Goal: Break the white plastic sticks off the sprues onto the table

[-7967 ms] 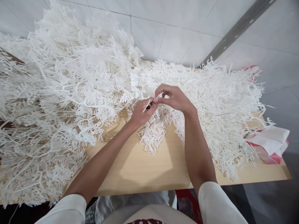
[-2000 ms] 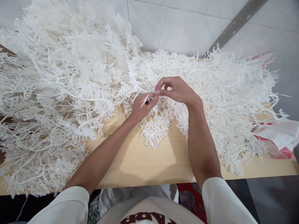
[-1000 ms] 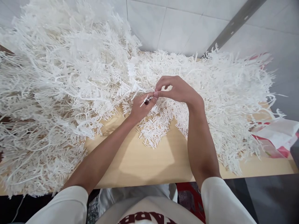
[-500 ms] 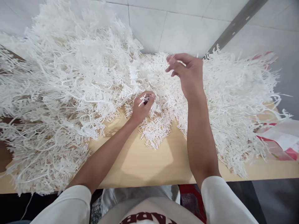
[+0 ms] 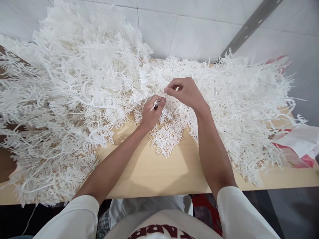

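My left hand (image 5: 151, 114) is closed in a pinch on a small white plastic piece (image 5: 156, 104), held over the middle of a wooden table (image 5: 154, 172). My right hand (image 5: 186, 93) is just to its right, fingertips pinched together close to that piece; what they hold is too small to make out. Both hands hover over a low heap of short white plastic sticks (image 5: 169, 132).
A tall tangled pile of white branching plastic strips (image 5: 69, 93) fills the table's left half. Another pile (image 5: 244, 106) covers the right half. A red and white plastic bag (image 5: 296, 149) lies at the right edge. A tiled wall stands behind.
Half a second ago my right hand was raised and open over the far pile. It has come back down beside my left hand and pinched shut. My left hand stayed put.
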The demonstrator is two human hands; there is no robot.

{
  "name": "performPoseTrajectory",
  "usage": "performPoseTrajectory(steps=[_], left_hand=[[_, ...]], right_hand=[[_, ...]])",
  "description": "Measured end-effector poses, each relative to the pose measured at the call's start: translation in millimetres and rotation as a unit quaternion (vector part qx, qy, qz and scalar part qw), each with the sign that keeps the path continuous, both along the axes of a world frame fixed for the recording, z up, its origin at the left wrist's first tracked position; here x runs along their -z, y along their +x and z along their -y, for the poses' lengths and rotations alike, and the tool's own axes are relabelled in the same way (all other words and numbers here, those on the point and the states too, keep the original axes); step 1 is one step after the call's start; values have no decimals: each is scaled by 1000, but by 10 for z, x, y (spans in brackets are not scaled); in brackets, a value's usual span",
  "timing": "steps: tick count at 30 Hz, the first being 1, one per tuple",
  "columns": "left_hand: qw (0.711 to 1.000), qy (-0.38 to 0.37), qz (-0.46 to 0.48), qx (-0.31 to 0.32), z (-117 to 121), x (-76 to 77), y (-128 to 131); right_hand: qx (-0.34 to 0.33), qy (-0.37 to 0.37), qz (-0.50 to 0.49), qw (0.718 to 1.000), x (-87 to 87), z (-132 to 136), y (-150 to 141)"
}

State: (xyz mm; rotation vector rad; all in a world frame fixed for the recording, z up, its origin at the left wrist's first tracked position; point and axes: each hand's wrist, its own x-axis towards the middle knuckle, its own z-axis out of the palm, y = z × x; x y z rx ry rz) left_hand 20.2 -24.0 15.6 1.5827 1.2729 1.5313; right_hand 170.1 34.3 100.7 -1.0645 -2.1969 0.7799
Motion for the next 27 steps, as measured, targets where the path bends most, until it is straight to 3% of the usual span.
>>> performPoseTrajectory(steps=[4,7,11,15,21,24,27], left_hand=[[1000,10,-15,-1,-25,27,7],[1000,9,-24,-17,-48,69,5],[998,6,-60,22,-44,100,14],[980,27,-167,101,8,69,33],[976,35,-189,101,67,37,18],[994,-18,-87,70,46,43,16],[997,-48,-12,53,14,40,23]], right_hand=[[-42,-63,33,997,25,4,31],[-20,-41,24,999,113,69,26],[103,36,-61,992,420,355,-15],[251,66,-172,950,727,636,-39],[355,31,-312,880,876,504,58],[314,31,-267,911,886,471,100],[245,88,-181,948,864,538,83]])
